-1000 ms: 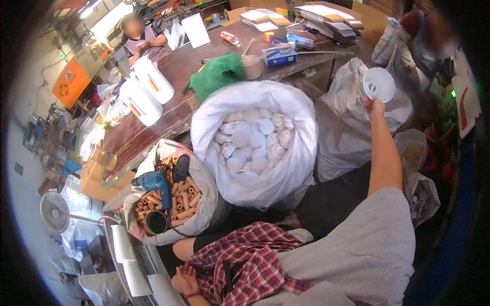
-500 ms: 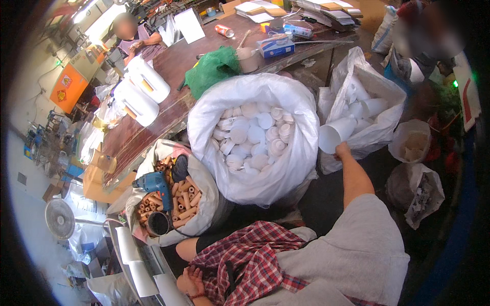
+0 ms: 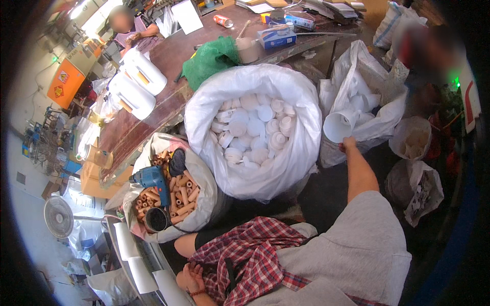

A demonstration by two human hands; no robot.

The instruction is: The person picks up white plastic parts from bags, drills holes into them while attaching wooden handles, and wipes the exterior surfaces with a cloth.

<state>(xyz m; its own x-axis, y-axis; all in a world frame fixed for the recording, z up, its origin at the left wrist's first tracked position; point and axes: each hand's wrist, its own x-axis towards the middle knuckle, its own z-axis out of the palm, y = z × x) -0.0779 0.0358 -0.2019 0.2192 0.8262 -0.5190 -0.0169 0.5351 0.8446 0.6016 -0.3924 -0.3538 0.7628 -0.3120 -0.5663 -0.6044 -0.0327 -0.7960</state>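
My right hand (image 3: 348, 145) grips a white plastic cylindrical container (image 3: 338, 126) by its near rim. The container's round mouth faces toward me, at the near side of a white woven sack (image 3: 393, 109) with more white containers (image 3: 363, 99) inside. My left hand (image 3: 191, 278) rests by my lap beside a red checked cloth (image 3: 255, 245). Its fingers are loosely curled with nothing in them. Between the table and me stands a large sack (image 3: 204, 168) lined with white plastic, full of white round caps (image 3: 250, 125).
At left, a sack (image 3: 208, 209) of brown wooden tubes carries a blue power drill (image 3: 153, 184). Behind, a long table (image 3: 171, 64) bears a green bag (image 3: 210, 61), a blue box (image 3: 276, 40) and white jugs (image 3: 133, 94). Smaller bags (image 3: 413, 191) stand at right. A person (image 3: 135, 35) sits beyond the table.
The white container in my right hand has turned, so its mouth faces me more. My right hand has shifted slightly right and away. My left hand stays by my lap.
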